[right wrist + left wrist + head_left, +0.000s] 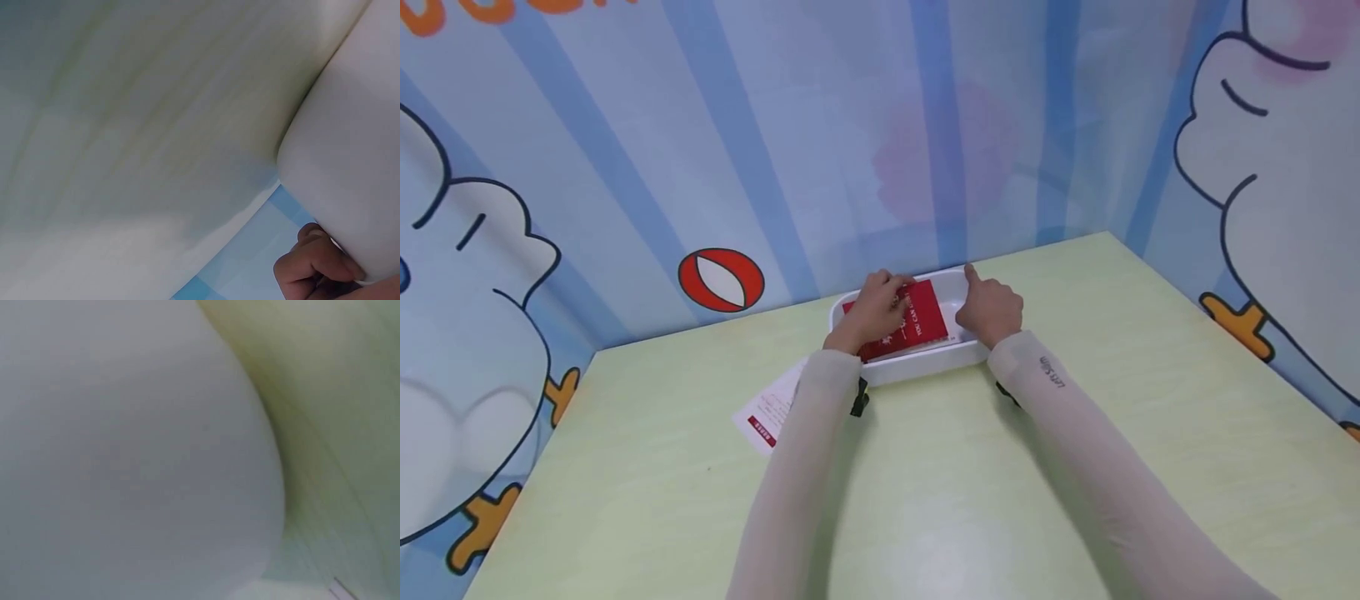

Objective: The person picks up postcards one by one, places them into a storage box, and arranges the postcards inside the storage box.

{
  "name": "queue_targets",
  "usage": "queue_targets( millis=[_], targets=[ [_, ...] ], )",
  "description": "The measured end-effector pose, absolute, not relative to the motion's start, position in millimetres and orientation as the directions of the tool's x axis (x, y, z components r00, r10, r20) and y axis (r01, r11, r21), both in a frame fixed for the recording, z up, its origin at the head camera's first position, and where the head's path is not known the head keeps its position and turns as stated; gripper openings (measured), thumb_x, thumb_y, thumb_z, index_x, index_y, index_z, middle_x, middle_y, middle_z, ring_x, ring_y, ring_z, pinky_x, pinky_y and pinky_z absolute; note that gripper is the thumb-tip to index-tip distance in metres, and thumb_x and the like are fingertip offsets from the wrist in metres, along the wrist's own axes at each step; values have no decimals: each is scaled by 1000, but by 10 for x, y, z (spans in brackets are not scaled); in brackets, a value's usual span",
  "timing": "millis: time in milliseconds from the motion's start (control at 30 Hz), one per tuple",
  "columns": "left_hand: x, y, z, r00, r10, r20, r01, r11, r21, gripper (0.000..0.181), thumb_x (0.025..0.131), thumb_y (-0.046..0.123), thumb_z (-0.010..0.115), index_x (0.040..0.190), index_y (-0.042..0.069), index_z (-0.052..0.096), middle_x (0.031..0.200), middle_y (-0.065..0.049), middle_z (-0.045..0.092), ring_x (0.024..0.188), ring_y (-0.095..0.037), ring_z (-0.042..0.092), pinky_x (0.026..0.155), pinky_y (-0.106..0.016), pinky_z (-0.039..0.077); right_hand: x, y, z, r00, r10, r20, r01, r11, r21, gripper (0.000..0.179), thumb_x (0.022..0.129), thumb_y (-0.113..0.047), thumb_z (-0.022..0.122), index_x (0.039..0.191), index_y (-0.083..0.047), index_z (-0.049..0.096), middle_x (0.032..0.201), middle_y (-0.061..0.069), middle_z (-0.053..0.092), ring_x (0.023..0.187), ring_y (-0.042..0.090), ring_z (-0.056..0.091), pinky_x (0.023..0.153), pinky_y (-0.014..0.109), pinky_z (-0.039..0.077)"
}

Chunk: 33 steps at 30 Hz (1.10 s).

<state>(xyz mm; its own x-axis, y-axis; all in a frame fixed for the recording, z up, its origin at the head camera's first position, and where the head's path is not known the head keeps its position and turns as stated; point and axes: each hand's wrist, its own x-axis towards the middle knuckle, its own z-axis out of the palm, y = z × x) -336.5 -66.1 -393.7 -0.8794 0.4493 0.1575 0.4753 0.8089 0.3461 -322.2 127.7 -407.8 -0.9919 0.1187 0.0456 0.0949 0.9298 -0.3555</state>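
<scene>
A white oblong tray (925, 362) stands on the table close to the back wall. Inside it lies a red booklet (927, 312) with pale print, tilted, with a white edge showing beneath. My left hand (876, 312) reaches over the tray's left part, its bent fingers holding the booklet; its fingertips are partly hidden. At the tray's right end my right hand (992, 308) grips the rim, thumb towards the far side. The right wrist view shows curled fingers (315, 262) against the tray's white wall (356, 137). Only the tray's wall (144, 450) fills the left wrist view, without the hand.
A printed white sheet (767, 414) with a dark red strip lies left of the tray, partly under the left sleeve (808, 467). The pale green table (940, 500) meets a blue-striped cartoon wall covering (820, 167) right behind the tray.
</scene>
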Motion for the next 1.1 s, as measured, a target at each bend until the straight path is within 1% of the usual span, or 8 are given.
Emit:
queue_targets(
  millis=[167,300,400,567,733,933,1100],
  targets=[
    [-3378,-653,-3980,-890,439,124,453,821,348,59,95,24,64,149,16,43,136,-9,48,126,-23,40,107,-41,46,-3208,1272,-4078,-993,103,48,80,933,-352,92,82,-25,76,159,-18,24,101,13,69,80,26,67,93,49,56],
    [-3373,-627,-4023,-903,417,105,426,838,340,77,85,25,77,152,22,40,141,-7,45,131,-23,38,108,-43,47,-3188,1265,-4085,-994,102,46,79,931,-356,93,82,-25,77,159,-18,24,103,13,69,82,26,67,93,49,56],
    [-3373,-608,-4036,-903,418,100,427,848,314,89,78,30,83,154,24,36,143,-6,43,134,-23,36,107,-43,47,-3189,1272,-4076,-994,100,48,76,930,-360,91,83,-25,75,159,-18,25,101,14,69,80,26,66,92,48,56],
    [-3365,-600,-4044,-883,459,94,467,846,259,100,75,39,84,157,24,29,146,-7,40,136,-24,33,113,-45,38,-3199,1279,-4057,-994,98,49,73,929,-363,89,85,-25,73,159,-18,24,105,15,69,80,27,66,92,48,56],
    [-3361,-605,-4059,-878,471,83,476,844,246,106,74,41,85,159,24,23,149,-7,37,139,-25,30,117,-47,32,-3214,1279,-4053,-994,98,44,75,927,-366,87,86,-25,71,159,-19,23,110,16,69,83,28,67,93,49,55],
    [-3387,-627,-4087,-870,487,78,490,837,244,104,76,44,83,158,28,22,153,-6,36,141,-26,28,119,-50,26,-3240,1289,-4059,-994,99,39,78,927,-367,85,87,-25,69,159,-19,24,112,17,68,83,29,66,91,49,55],
    [-3400,-658,-4116,-871,487,60,481,823,302,99,77,43,82,157,28,26,154,-6,36,142,-27,27,121,-52,25,-3231,1280,-4055,-994,106,26,89,924,-373,89,85,-25,72,159,-20,22,116,17,68,85,29,67,93,50,55]
  ],
)
